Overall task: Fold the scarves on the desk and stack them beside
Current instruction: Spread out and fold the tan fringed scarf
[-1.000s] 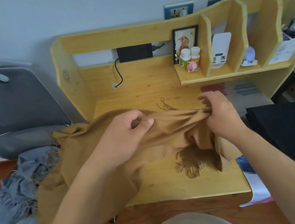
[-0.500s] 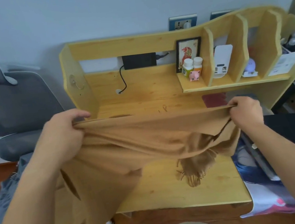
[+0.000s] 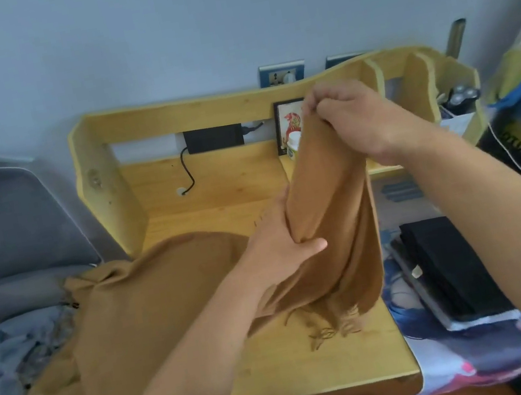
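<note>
At the lower left of the frame a crumpled grey fringed scarf (image 3: pixel 20 361) is seen beside a grey padded chair (image 3: pixel 8 235). A soft, camel-brown woven scarf with tasselled ends (image 3: pixel 140 316) is draped from there across the pale wooden desk (image 3: pixel 282 367). At centre its gathered length is gripped by the left hand (image 3: pixel 282 249); above, toward the upper right, its top is pinched by the right hand (image 3: pixel 353 121). A folded black fabric (image 3: pixel 449 268) lies at right.
</note>
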`<state>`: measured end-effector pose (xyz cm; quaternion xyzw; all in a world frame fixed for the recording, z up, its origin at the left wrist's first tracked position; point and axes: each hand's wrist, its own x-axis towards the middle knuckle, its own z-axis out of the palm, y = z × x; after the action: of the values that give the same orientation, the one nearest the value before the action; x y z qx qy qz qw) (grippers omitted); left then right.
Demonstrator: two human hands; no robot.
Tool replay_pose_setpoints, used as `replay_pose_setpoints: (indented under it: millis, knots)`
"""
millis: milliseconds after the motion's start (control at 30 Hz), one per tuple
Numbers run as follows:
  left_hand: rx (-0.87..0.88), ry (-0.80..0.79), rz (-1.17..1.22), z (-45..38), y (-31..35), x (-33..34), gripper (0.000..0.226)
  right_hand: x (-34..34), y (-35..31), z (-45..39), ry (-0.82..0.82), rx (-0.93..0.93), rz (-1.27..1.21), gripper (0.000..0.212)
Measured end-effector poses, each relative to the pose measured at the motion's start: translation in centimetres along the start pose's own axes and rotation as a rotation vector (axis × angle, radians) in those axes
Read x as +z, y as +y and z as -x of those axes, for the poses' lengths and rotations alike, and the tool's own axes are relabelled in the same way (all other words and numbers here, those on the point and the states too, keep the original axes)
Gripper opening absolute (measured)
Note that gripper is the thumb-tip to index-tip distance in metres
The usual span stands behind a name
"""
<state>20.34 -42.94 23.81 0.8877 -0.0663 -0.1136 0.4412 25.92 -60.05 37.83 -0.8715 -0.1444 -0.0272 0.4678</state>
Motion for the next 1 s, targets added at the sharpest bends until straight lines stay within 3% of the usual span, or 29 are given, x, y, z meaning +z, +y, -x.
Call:
replay_pose_setpoints:
  millis: [100,167,267,300,367,433,567,667,733,800,867,933,1000]
  knots:
    - [-0.039,0.127,-0.056,-2.6,0.5,0.1,0.019,-3.2,-1.1,-0.5,0.134,-0.090,0.034,0.028]
    - [-0.061,0.291,0.077,-3.4,1.8,-1.7,0.024,-5.2,0.1,0.1,0.064,-0.140,0.266,0.014]
    - [-0.003,0.431,0.406,-3.6,5.3,-6.1,0.032,-5.2,6.2,2.5,-0.324,-0.027,0.697,0.089]
    - [0.047,0.388,0.427,-3.4,6.7,-7.0,0.035,-4.4,8.7,3.4,-0.427,0.012,0.737,0.093]
    - [0.149,0.272,0.179,-2.8,9.3,-7.5,0.033,-3.0,14.2,3.7,-0.483,0.113,0.692,0.061]
    - [0.231,0.238,-0.017,-2.5,11.0,-7.0,0.029,-3.1,18.5,2.5,-0.362,0.202,0.686,0.031]
    - [0.293,0.476,0.100,-2.4,12.4,-8.6,0.022,-6.6,22.0,1.0,0.062,0.399,0.672,0.014]
    - [0.263,0.552,0.127,-2.3,13.0,-10.1,0.024,-11.6,22.2,0.5,0.289,0.514,0.622,0.016]
    - [0.224,0.527,0.073,-2.4,14.1,-9.7,0.022,-14.9,21.4,-0.9,0.448,0.544,0.331,0.022]
    - [0.205,0.489,-0.059,-2.7,15.6,-8.7,0.017,-17.8,19.2,-2.1,0.626,0.509,-0.206,0.027]
    - [0.177,0.381,-0.204,-2.8,17.5,-7.6,0.023,-21.0,16.6,-2.7,0.800,0.399,-0.724,0.017]
    - [0.146,0.216,-0.270,-2.9,19.0,-6.2,0.021,-25.1,14.7,-2.4,0.990,0.289,-0.819,0.016]
    - [0.145,0.113,-0.326,-3.2,20.1,-4.4,0.019,-28.7,13.3,-1.0,1.126,0.220,-0.564,0.012]
